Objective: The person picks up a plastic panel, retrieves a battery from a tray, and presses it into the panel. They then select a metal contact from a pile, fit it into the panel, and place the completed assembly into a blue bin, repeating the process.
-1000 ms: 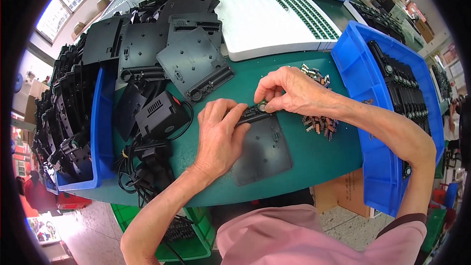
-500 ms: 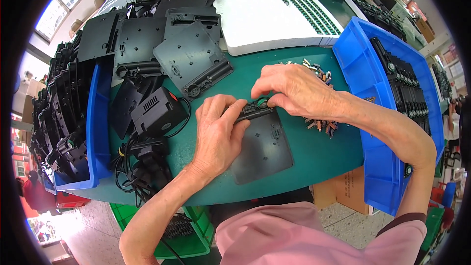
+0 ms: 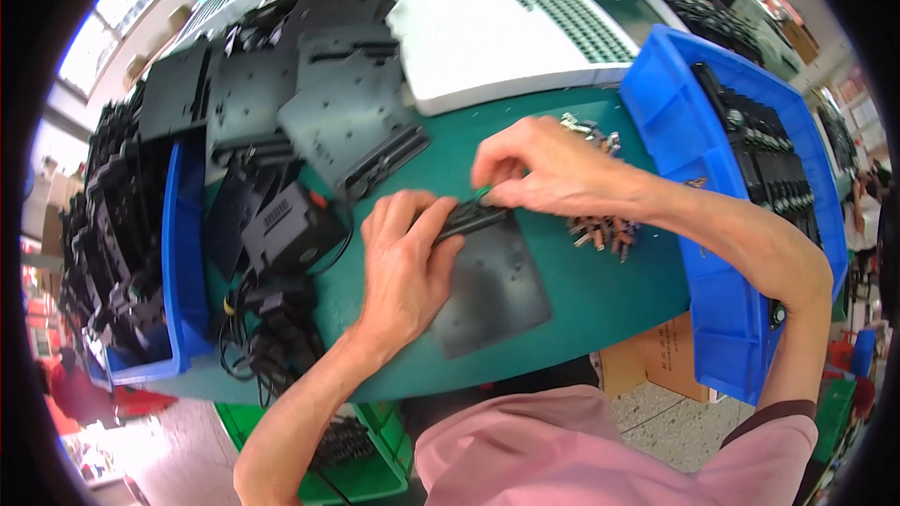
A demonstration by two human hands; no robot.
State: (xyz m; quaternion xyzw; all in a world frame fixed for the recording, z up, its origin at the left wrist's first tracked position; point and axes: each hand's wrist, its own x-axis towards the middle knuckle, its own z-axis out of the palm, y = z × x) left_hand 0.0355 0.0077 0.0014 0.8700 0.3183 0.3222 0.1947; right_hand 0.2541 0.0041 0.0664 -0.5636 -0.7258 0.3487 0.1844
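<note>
Under both hands, a flat black plate [image 3: 492, 286] lies on the green surface [image 3: 600, 290]. The left hand [image 3: 403, 267] lies flat on the plate's near-left part, fingers spread over the ribbed bar [image 3: 473, 217] at its far edge. The right hand [image 3: 544, 169] pinches something small at that bar's end. Just right of it lies a heap of small metal parts [image 3: 600, 225]; beyond stands a blue bin [image 3: 694, 225].

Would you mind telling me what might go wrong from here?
The black plate lies near the table's front edge, so a push from the left hand might slide it off. The right hand works beside loose small metal parts; its forearm could scatter them.
</note>
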